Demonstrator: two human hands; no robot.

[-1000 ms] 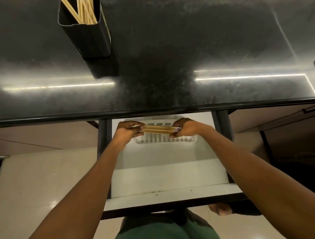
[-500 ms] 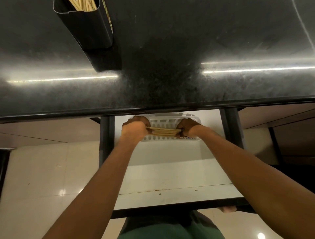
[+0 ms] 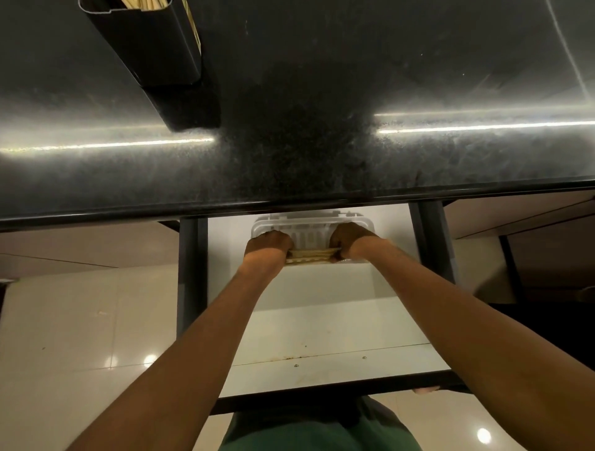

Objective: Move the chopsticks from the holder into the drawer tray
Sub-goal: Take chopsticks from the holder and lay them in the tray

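Chopsticks [image 3: 310, 254]: left hand [image 3: 269, 246], right hand [image 3: 349, 239] gripping opposite ends, holding bundle level at near edge of white tray [image 3: 309, 222] in open drawer [image 3: 322, 322]. Holder [image 3: 151, 42]: standing far left on table [image 3: 322, 128].

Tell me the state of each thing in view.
drawer, pulled open.
tray, at the back of the drawer.
chopstick bundle, level over the tray, held at both ends.
left hand, grips the bundle's left end.
right hand, grips its right end.
holder, upright on the counter, more chopsticks inside.
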